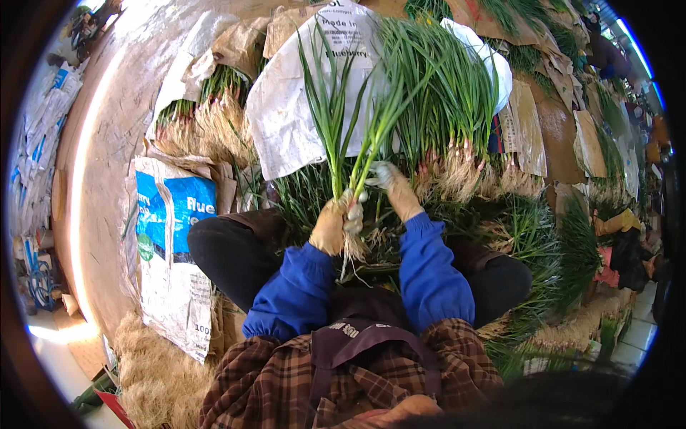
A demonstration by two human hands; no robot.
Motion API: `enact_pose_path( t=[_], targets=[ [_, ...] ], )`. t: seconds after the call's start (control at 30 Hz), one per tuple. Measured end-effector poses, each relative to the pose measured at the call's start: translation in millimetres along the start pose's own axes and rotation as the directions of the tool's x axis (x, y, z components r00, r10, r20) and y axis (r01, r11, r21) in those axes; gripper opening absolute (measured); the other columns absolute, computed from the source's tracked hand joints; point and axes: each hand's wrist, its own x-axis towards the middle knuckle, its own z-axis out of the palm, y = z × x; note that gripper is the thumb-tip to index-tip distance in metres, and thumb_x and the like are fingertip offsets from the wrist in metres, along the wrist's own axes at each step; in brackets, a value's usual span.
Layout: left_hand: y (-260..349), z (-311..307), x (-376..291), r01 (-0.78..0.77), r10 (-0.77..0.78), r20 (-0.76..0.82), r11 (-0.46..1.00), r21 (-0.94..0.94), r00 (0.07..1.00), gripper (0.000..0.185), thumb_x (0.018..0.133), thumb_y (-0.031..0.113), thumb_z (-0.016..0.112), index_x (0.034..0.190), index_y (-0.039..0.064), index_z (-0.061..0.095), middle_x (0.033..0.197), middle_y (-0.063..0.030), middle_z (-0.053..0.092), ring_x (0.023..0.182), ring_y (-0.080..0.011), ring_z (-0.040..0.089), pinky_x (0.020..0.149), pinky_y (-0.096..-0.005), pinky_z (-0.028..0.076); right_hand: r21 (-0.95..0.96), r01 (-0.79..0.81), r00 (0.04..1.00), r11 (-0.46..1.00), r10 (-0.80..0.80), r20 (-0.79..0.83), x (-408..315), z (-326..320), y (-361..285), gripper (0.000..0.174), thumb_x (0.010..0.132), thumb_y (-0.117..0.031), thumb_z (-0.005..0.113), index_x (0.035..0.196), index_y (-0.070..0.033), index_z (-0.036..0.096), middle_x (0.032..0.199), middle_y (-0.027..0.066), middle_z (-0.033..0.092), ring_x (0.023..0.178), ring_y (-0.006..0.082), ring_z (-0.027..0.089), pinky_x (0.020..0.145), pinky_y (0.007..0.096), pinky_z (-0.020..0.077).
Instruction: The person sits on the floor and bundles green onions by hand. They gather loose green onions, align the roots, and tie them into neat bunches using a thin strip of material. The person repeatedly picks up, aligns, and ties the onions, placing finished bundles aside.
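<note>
My left hand (333, 222), in a tan glove with pale fingertips, is closed around the lower stems of a few leafy green plants (336, 145). Their leaves fan upward and their pale stringy roots (352, 248) hang below the fist. Just to the right of the stems is my right hand (395, 185), gloved the same way. Its fingers point toward the stems; whether they touch or hold anything is too blurred to tell. Beyond it lies a large pile of similar plants (455, 102), roots toward me. A white printed sack (300, 102) lies behind the held plants.
Loose green leaves (305, 198) cover the ground between my crossed legs. Left are a blue and white sack (177, 214), covered root bundles (222, 120) and a fibrous root heap (155, 375). At right lie more plants (536, 257), and another person's arm (616, 222) shows near the rim.
</note>
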Motion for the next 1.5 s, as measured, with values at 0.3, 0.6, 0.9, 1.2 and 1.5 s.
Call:
enact_pose_path(
  t=[0.3, 0.6, 0.9, 1.2, 1.5],
  targets=[
    [51.3, 17.7, -4.2, -0.248, 0.236, 0.219, 0.968, 0.026, 0.947, 0.032, 0.097, 0.023, 0.051, 0.114, -0.003, 0.054, 0.063, 0.0004, 0.044, 0.053, -0.0105, 0.046, 0.049, -0.0250, 0.039, -0.927, -0.176, 0.483, 0.331, 0.850, 0.212, -105.8, -60.5, 25.3, 0.039, 0.083, -0.045, 0.060, 0.098, -0.009, 0.068, 0.087, 0.0065, 0.069, 0.080, 0.0224, 0.064, 0.073, 0.0333, 0.0487],
    [13.4, -53.9, 30.0, 0.216, -0.157, -0.270, 0.955, 0.203, 0.950, 0.010, 0.091, 0.014, 0.058, 0.096, 0.005, 0.059, 0.062, 0.0027, 0.044, 0.052, -0.0115, 0.041, 0.049, -0.0267, 0.038, -0.908, -0.292, 0.937, 0.299, 0.280, -0.210, -60.9, -7.2, 57.9, 0.037, 0.082, -0.042, 0.064, 0.094, -0.007, 0.067, 0.089, 0.0154, 0.067, 0.081, 0.0329, 0.064, 0.069, 0.0420, 0.0501],
    [31.7, -36.2, 11.6, 0.025, -0.006, -0.125, 0.989, 0.148, 0.992, 0.019, 0.096, 0.022, 0.052, 0.099, 0.004, 0.059, 0.073, -0.0010, 0.055, 0.063, -0.0145, 0.054, 0.062, -0.0296, 0.050, 0.692, -0.210, 0.969, 0.691, 0.239, 0.057, -41.0, -63.1, 12.7, 0.029, 0.089, -0.034, 0.060, 0.100, -0.007, 0.059, 0.117, 0.0112, 0.061, 0.102, 0.0233, 0.059, 0.091, 0.0410, 0.0477],
    [22.7, -40.2, 15.3, 0.151, 0.037, -0.351, 0.857, 0.493, 0.936, 0.013, 0.091, 0.014, 0.059, 0.093, 0.002, 0.063, 0.059, 0.0044, 0.044, 0.051, -0.0073, 0.038, 0.048, -0.0225, 0.032, -0.848, -0.266, 0.940, 0.459, 0.319, -0.122, -74.0, -9.1, 37.9, 0.035, 0.080, -0.042, 0.063, 0.096, -0.011, 0.067, 0.095, 0.0202, 0.065, 0.090, 0.0357, 0.062, 0.075, 0.0454, 0.0497],
    [47.3, -40.9, -3.6, 0.071, -0.046, -0.096, 0.956, 0.284, 0.994, 0.026, 0.097, 0.020, 0.051, 0.105, -0.002, 0.061, 0.059, 0.0071, 0.031, 0.050, -0.0060, 0.029, 0.046, -0.0232, 0.024, 0.330, -0.430, 0.898, 0.840, 0.359, 0.256, -59.4, -23.8, 9.0, 0.028, 0.096, -0.022, 0.053, 0.117, -0.003, 0.054, 0.087, 0.0038, 0.063, 0.071, 0.0120, 0.059, 0.060, 0.0241, 0.0475]
  ],
)
